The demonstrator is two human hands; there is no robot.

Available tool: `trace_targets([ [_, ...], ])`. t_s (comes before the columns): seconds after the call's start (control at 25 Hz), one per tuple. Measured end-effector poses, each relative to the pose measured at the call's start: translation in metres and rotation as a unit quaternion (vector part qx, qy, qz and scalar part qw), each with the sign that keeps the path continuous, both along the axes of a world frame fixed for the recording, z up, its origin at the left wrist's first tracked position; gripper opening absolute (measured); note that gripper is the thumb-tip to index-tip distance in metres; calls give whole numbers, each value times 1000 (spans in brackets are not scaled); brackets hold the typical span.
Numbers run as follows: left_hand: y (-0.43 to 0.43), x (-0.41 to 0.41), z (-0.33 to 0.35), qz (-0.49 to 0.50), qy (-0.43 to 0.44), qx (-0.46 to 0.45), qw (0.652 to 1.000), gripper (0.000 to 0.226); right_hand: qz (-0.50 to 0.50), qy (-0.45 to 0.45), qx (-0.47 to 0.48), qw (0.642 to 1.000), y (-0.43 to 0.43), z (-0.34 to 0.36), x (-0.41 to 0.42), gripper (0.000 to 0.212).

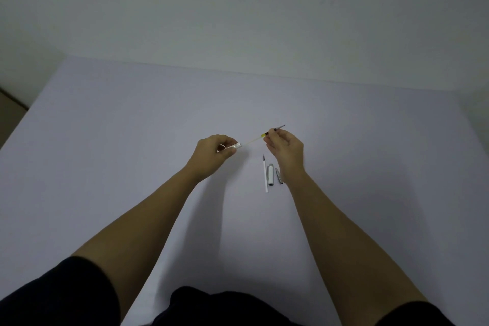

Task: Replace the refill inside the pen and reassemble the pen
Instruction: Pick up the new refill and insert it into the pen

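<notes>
Step in hand: refill [255,139] partway in the pen barrel [236,145]; whether entering or leaving, you cannot tell. Your left hand [213,152] has its grip closed on the barrel, your right hand [285,146] pinches the refill's tip end. Next, keep both in line; a spare white refill [265,176], cap [270,174] and tip cone [279,176] wait on the bench [132,140].

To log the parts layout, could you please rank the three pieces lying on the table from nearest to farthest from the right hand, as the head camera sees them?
From the right hand:
1. Grey tip cone, beside the wrist.
2. Silver cap, in the middle.
3. White refill, leftmost.

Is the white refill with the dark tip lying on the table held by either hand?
No: the white refill with the dark tip lies untouched on the table, beside the right hand.
</notes>
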State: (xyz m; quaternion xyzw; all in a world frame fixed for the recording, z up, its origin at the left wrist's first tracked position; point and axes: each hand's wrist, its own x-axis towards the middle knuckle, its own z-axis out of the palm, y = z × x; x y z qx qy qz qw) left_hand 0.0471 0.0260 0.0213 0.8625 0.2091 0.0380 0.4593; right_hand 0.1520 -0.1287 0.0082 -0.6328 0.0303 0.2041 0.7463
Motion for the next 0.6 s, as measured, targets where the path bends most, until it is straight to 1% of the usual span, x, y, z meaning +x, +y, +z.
trace_targets([
  [0.08, 0, -1, 1, -2, -2, -4, 1000, 19, 1, -3, 0, 1000, 0, 1, 0, 5],
  [0.28, -2, 0, 5, -19, -9, -30, 999, 20, 23, -15, -16, 999, 2, 2, -3, 4],
  [0.36, -4, 1, 5, -18, -13, -28, 999, 20, 47, -17, -24, 998, 4, 1, -6, 8],
  [0.6, -6, 5, 5, -5, -25, -20, 999, 16, 148, 14, -52, 987, 5, 2, -13, 5],
])
